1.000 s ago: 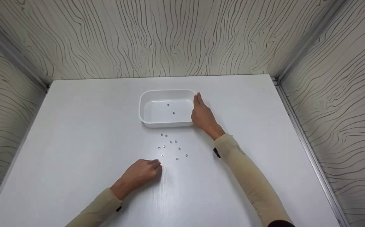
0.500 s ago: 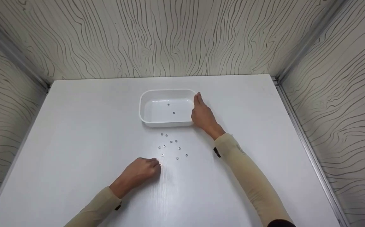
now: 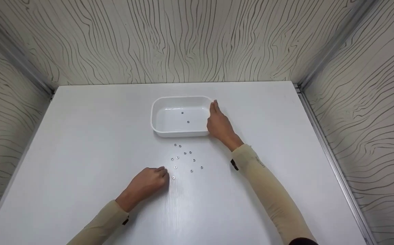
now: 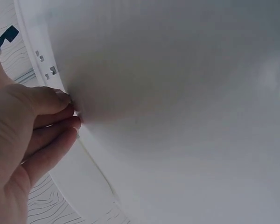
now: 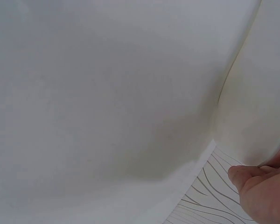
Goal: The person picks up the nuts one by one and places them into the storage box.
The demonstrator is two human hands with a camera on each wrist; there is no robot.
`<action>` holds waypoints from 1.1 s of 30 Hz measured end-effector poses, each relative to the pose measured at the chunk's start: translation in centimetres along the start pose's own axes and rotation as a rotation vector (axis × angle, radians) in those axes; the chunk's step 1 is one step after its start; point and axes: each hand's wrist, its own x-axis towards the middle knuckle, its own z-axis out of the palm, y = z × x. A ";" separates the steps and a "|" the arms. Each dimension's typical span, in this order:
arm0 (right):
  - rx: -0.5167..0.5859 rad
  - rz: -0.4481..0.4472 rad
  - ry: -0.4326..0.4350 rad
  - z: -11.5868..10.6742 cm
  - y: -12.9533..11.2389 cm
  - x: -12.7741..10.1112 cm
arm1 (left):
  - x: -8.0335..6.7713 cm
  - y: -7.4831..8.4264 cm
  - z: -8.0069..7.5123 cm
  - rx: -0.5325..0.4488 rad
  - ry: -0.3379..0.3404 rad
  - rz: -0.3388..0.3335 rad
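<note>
My left hand (image 3: 144, 185) is low over the table, just left of a small metal nut (image 3: 173, 178) that lies apart from its fingers. In the left wrist view, the thumb of that left hand (image 4: 28, 121) is drawn close to the fingertips near the tabletop; whether something tiny sits between them is hidden. My right hand (image 3: 220, 126) grips the right end of a white tray (image 3: 181, 134), two fingers lying along its rim. The right wrist view has the right hand (image 5: 266, 189) against the tray's wall (image 5: 263, 102). Two nuts lie inside the tray.
Several more nuts (image 3: 185, 153) are scattered on the white table (image 3: 91, 143) between the tray and the left hand. A wood-patterned panel (image 3: 183, 41) stands behind the table, with similar panels on both sides.
The left hand has drawn back a little, left and away from the nearest nut, which now shows fully. The right hand and the tray stay in place.
</note>
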 end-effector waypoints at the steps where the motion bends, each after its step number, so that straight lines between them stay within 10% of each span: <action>1: 0.002 0.001 0.003 0.0 0.0 0.0 | 0.0 0.0 0.0 -0.001 0.008 0.002; 33: 0.047 0.009 0.016 0.0 0.0 -0.3 | 0.3 0.3 -0.4 0.069 -0.019 -0.020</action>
